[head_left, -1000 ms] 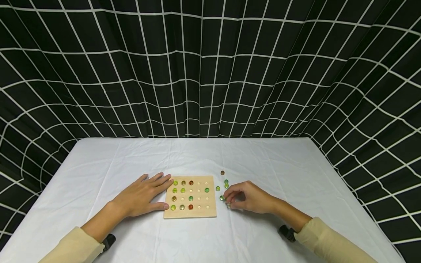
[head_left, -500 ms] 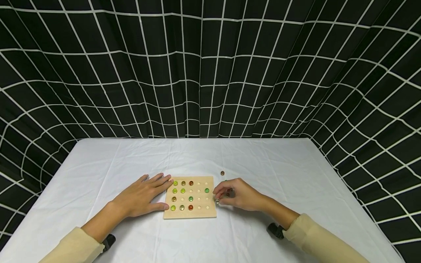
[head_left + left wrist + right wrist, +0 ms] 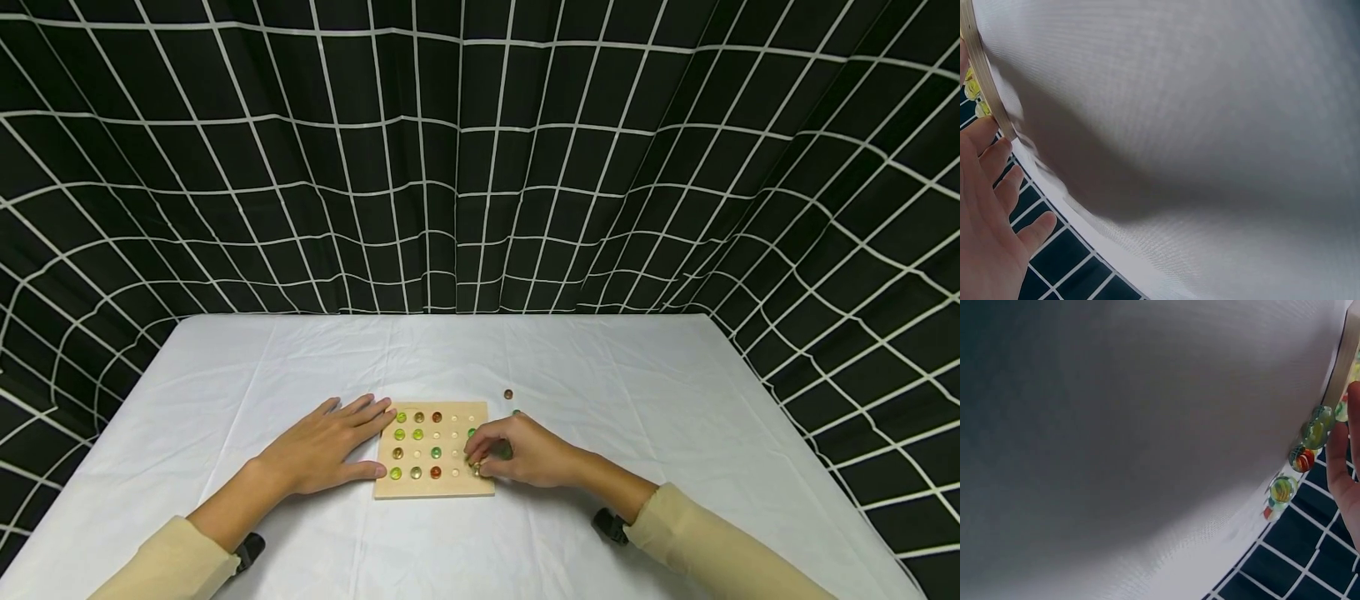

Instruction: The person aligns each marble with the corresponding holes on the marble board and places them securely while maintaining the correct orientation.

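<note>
A pale wooden board point(image 3: 442, 490) with rows of shallow round hollows lies on the white-covered table. Glass marbles, yellow-green, brown, red and green, sit in several hollows, mostly on its left side. My left hand point(image 3: 322, 450) lies with fingers spread, thumb and fingertips at the board's left edge. Over the right near corner, my right hand point(image 3: 528, 454) pinches a clear brownish marble point(image 3: 476, 470) between thumb and fingers, close above the hollows. That hand hides part of the board's right side. In the left wrist view, the board's edge point(image 3: 988, 84) is beside my fingers.
A brown marble point(image 3: 508, 394) lies beyond my right hand, and a green marble point(image 3: 517, 412) peeks out behind it. In the right wrist view, a marble with a red swirl point(image 3: 1302, 459) lies among other loose ones. A black gridded curtain point(image 3: 457, 167) stands behind the table.
My right hand has moved left from the loose marbles to above the board's right near corner, carrying the clear brownish marble. The left hand has stayed where it was.
</note>
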Motion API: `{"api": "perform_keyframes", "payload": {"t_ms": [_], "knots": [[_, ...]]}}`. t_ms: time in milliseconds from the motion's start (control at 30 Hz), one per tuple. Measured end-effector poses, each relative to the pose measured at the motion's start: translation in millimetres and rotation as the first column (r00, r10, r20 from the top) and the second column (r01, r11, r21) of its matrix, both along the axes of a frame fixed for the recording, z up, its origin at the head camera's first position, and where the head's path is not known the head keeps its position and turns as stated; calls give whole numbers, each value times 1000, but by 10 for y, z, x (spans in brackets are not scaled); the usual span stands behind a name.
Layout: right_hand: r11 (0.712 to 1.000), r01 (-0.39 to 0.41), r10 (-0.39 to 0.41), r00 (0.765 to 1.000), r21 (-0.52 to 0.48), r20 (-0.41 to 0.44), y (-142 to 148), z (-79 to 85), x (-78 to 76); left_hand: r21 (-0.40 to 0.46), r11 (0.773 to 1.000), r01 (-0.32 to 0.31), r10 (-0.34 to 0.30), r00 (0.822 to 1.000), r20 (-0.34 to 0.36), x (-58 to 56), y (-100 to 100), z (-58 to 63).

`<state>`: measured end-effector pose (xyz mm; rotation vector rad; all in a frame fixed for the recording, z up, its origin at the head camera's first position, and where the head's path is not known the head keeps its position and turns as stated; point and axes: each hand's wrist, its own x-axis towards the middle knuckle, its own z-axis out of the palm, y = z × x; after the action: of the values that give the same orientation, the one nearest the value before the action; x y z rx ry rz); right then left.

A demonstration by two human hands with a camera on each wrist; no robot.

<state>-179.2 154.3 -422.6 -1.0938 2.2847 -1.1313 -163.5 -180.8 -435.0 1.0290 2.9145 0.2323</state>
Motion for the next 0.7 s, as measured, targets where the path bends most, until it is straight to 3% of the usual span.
{"api": "perform_keyframes", "payload": {"t_ms": [433,700], "knots": [[999,1,2,998,45,-67,-36,-26,14,2,1000,4,-4,1000,0,2,2,5],[1000,3,-2,998,24,-59,-14,-21,2,13,1000,9,-9,1000,4,14,4,17]]}}
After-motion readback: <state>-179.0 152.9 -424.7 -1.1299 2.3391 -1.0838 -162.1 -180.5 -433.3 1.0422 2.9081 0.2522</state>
